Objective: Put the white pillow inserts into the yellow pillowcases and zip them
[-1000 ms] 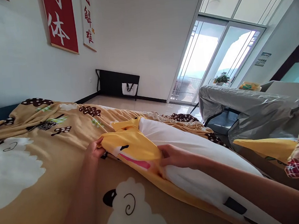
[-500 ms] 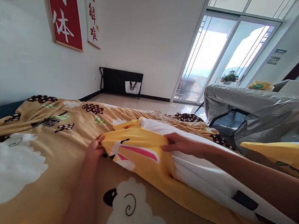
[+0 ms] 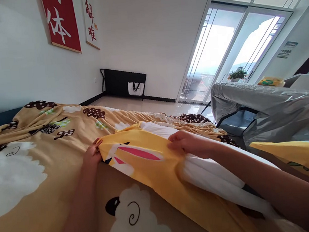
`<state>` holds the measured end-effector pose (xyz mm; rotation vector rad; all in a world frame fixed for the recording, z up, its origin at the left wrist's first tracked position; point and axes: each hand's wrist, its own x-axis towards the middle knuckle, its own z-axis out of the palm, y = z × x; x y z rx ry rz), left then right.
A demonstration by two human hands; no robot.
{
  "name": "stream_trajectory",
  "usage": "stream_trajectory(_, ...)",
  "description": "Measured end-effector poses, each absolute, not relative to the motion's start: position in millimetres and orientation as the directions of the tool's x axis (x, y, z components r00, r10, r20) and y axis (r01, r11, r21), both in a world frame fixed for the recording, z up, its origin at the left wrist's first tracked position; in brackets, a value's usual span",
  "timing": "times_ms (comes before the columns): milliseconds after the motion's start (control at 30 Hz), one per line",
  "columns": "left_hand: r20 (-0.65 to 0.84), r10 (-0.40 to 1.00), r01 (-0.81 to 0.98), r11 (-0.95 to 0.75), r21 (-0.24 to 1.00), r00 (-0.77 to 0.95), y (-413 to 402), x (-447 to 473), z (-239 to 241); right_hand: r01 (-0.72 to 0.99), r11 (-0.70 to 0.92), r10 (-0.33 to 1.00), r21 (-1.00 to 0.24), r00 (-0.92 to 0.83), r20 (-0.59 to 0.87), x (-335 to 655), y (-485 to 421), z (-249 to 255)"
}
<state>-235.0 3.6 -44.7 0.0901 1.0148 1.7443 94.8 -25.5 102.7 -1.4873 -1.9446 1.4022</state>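
Note:
A yellow pillowcase [image 3: 154,169] with a pink-eared rabbit print lies stretched across the bed. My left hand [image 3: 92,153] pinches its far-left corner, fingers closed. Farther right, my right hand [image 3: 187,144] grips the upper edge of the same yellow cloth between thumb and fingers. Under and beside the cloth shows a white pillow [image 3: 207,173], partly covered by the yellow fabric and crossed by my right forearm. How far the pillow reaches inside the case is hidden.
A tan blanket [image 3: 76,189] with sheep and mushroom prints covers the bed. Another yellow cloth [image 3: 289,150] lies at the right, near a patterned sleeve. Beyond stand a plastic-covered piece of furniture [image 3: 273,101], a dark chair [image 3: 234,123] and a folded black panel [image 3: 118,83] by the wall.
My left hand has drawn the corner slightly left. My right hand has lifted the upper edge, pulling the cloth tauter and spreading it over more of the white pillow.

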Motion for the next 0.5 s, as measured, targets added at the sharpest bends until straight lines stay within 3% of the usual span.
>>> stream_trajectory(100, -0.398, 0.807, -0.737, -0.067, 0.672, -0.436, 1.9, -239.9, -45.2, 0.733, 0.056, 0.763, -0.677, -0.469, -0.445, 106.4, -28.9, 102.3)
stream_trajectory(167, -0.394, 0.808, -0.73, -0.065, 0.68, -0.439, 1.3, -241.3, -46.7, 0.777, 0.166, 0.744, -0.608, -0.503, -0.439, 105.6, -35.9, 100.0)
stream_trajectory(267, -0.391, 0.809, -0.718, -0.055, 0.694, -0.439, 1.6, -241.5, -50.6, 0.65, 0.262, 0.756, -0.713, -0.598, -0.267, 95.8, -48.5, 91.7)
stream_trajectory(367, -0.393, 0.813, -0.707, -0.033, 0.707, -0.43, 1.7, -242.7, -53.8, 0.462, 0.145, 0.766, -0.875, -0.612, -0.197, 87.7, -56.1, 78.7)
stream_trajectory(433, -0.395, 0.811, -0.696, -0.021, 0.717, -0.431, 1.2, -244.9, -54.6, 0.552, 0.093, 0.779, -0.829, -0.558, -0.284, 86.7, -56.6, 74.2)
stream_trajectory(500, -0.393, 0.807, -0.682, -0.015, 0.731, -0.44, 0.4, -247.1, -54.4, 0.712, 0.101, 0.791, -0.695, -0.482, -0.378, 88.4, -53.8, 77.3)
